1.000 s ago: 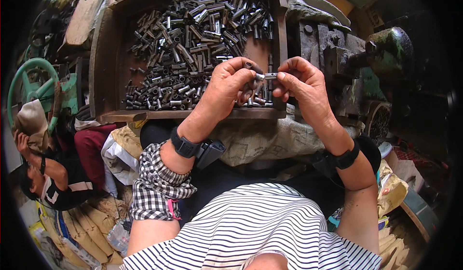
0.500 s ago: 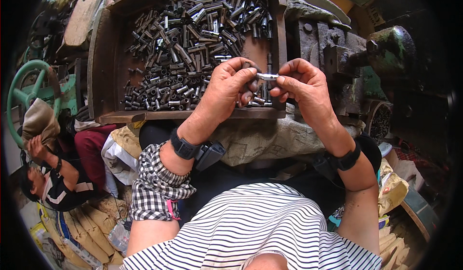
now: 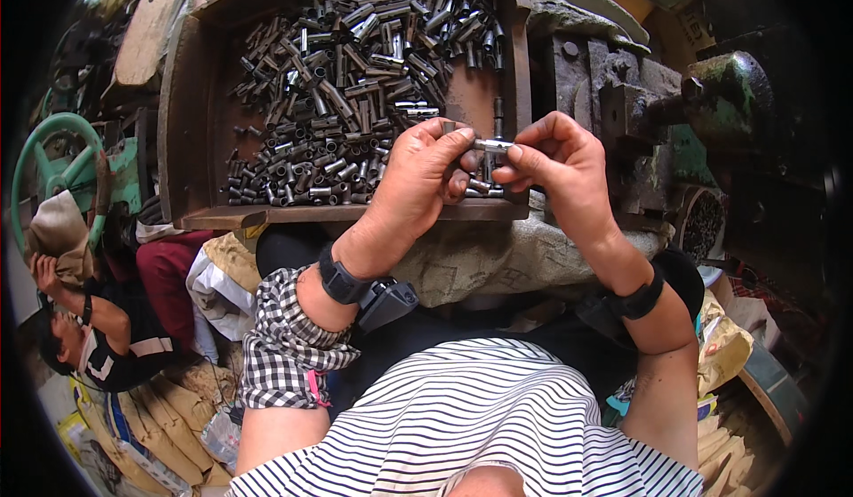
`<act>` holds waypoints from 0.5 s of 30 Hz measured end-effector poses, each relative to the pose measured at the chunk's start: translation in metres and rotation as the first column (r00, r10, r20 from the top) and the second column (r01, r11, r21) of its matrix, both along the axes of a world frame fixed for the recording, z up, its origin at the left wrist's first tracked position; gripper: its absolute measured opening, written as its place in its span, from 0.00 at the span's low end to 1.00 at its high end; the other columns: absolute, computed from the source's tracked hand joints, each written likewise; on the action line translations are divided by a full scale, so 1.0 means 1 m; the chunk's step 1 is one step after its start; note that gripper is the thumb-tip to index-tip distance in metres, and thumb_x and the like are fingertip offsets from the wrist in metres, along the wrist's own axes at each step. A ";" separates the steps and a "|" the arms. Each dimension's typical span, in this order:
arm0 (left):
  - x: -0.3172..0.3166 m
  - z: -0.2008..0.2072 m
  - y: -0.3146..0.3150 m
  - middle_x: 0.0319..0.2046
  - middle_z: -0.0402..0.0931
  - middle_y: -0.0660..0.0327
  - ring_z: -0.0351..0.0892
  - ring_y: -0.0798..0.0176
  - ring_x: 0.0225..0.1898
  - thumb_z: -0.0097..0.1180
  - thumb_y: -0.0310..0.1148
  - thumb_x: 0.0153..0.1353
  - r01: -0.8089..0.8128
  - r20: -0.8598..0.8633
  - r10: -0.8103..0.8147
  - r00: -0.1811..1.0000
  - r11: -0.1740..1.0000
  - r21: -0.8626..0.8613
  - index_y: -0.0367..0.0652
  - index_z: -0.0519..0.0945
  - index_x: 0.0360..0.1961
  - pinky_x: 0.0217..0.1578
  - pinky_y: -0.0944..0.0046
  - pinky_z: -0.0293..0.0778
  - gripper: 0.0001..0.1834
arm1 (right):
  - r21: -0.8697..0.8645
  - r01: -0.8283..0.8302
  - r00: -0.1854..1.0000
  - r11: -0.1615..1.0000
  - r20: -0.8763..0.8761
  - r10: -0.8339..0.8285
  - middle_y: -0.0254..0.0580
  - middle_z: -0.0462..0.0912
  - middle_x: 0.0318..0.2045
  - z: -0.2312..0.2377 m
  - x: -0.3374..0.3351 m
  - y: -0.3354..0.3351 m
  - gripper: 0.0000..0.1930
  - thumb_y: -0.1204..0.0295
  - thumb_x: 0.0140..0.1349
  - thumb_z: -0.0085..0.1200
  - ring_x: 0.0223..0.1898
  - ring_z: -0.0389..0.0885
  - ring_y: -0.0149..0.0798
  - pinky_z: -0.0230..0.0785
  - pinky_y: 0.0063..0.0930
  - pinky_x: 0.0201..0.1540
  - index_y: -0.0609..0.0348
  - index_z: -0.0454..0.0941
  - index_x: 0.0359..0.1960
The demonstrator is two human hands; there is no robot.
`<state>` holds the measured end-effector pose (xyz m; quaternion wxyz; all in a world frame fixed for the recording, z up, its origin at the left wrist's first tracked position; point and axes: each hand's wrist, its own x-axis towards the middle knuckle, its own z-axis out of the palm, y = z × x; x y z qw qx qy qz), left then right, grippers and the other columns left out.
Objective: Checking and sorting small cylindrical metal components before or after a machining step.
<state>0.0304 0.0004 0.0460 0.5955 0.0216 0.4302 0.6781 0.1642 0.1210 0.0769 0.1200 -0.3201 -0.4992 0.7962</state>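
Above the near right part of a brown tray [image 3: 215,213], my hands meet at a small shiny metal tube [image 3: 491,146]. My left hand [image 3: 410,170] pinches its left end between thumb and forefinger. With thumb and fingertips, my right hand [image 3: 569,166] grips the right end. My fingers partly cover both ends of the piece. A short dark tube shows at the left fingers, but I cannot tell whether it is held or lies behind. Many loose metal tubes [image 3: 355,84] fill the tray, longer ones heaped farther back and short dark ones [image 3: 311,175] nearer me.
Dark, greasy machinery [image 3: 626,115] stands right of the tray. A grey sack [image 3: 480,262] lies below its near edge. At the left, another person [image 3: 107,319] sits beside a green handwheel [image 3: 58,173]. A wooden board [image 3: 155,31] slants at the upper left.
Both hands have shifted very slightly toward me, still gripping the metal tube between them. The other person's hand and the cloth near the handwheel have moved a little left.
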 end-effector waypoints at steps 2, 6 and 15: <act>0.001 0.001 0.000 0.19 0.71 0.68 0.66 0.80 0.14 0.51 0.32 0.62 -0.019 -0.023 0.019 1.000 1.000 -0.013 0.43 0.72 0.34 0.11 0.83 0.59 0.04 | 0.485 -0.020 1.000 0.874 -0.010 0.029 0.43 0.80 0.28 0.000 0.001 -0.009 0.06 0.78 0.57 0.56 0.28 0.83 0.33 0.77 0.19 0.29 0.66 0.72 0.33; 0.001 0.003 -0.002 0.19 0.72 0.65 0.68 0.76 0.13 0.50 0.33 0.63 0.015 -0.054 -0.013 0.998 1.000 0.025 0.41 0.71 0.35 0.11 0.78 0.61 0.07 | 0.039 0.002 1.000 0.999 -0.023 -0.001 0.43 0.80 0.28 -0.001 0.001 0.005 0.05 0.79 0.57 0.55 0.28 0.83 0.33 0.78 0.20 0.29 0.66 0.72 0.33; 0.001 0.001 -0.001 0.23 0.74 0.64 0.71 0.76 0.18 0.49 0.32 0.64 0.000 0.012 -0.002 1.000 0.991 0.132 0.42 0.70 0.39 0.15 0.81 0.63 0.07 | 0.026 0.053 0.996 0.998 -0.075 -0.051 0.43 0.80 0.28 -0.004 0.000 0.010 0.07 0.77 0.57 0.55 0.29 0.83 0.33 0.78 0.20 0.29 0.67 0.72 0.35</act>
